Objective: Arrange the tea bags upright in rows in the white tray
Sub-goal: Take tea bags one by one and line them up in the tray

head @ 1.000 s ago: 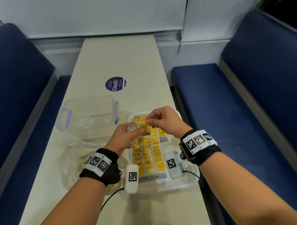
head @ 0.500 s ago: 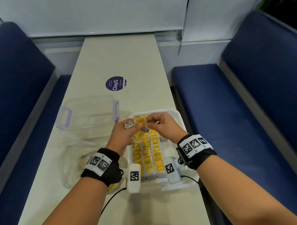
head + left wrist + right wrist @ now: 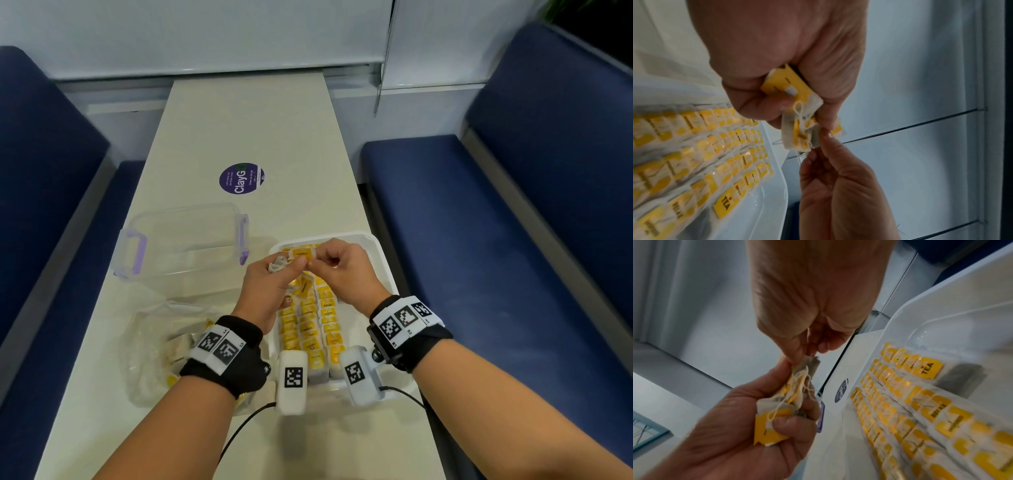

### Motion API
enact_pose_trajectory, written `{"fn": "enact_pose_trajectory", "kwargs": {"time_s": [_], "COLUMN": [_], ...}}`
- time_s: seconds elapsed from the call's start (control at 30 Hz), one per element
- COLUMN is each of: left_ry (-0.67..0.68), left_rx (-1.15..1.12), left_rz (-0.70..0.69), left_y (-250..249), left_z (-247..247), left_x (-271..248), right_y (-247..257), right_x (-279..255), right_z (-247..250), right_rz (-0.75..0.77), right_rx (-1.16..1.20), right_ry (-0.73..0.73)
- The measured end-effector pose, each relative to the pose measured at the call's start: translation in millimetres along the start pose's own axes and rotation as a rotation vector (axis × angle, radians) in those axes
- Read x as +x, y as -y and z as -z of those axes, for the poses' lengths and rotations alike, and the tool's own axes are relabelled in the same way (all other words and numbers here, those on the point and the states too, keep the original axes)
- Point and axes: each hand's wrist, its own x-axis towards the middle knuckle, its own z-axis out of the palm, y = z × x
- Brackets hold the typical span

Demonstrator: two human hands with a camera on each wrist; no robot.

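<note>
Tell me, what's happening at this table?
A person is sorting tea bags. The left hand grips a small bunch of tea bags with tangled strings, while the right hand pinches one bag from it. Below, the white tray already holds rows of yellow-tagged bags. A clear container sits beside it.

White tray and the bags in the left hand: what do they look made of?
White tray: likely glossy moulded plastic, going by highlights on its rounded rim. Tea bags gripped by the left hand: apparently thin matte filter paper, crumpled, with cotton-like strings and yellow card tags.
</note>
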Motion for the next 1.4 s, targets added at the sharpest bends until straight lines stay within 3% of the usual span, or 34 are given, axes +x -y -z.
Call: {"fn": "enact_pose_trajectory", "kwargs": {"time_s": [0.13,0.23,0.33,0.47,0.77,1.4], "left_ry": [-0.005,-0.036,-0.075,-0.087,-0.083,-0.090], "left_rx": [0.024,0.005,-0.020,-0.009,0.014,0.030], "left_rz": [0.011,0.030,0.060,0.081,0.078,0.080], "left_y": [3.2,5.3,8.6,12.1,12.0,15.0], "left_z": [2.7,8.1,14.1,16.2,17.6,16.1], "left_x": [1.2,0.6,1.0,1.3,3.5,3.7], "right_y": [-8.6,-27.1,-48.5,-67.9,-67.4,-60.0], "right_x": [7.2,11.6,10.0,6.5,8.4,-2.6], "right_z": [1.6,13.7,20.0,18.0,9.6,13.6], "right_rz": [-0.079,-0.253,-0.469,-0.597,-0.661,-0.537], "right_rx": [-0.094,-0.203,-0.379,-0.562,-0.661,-0.674], "right_ry": [-0.008,-0.052,0.048,0.121,0.143,0.148]}}
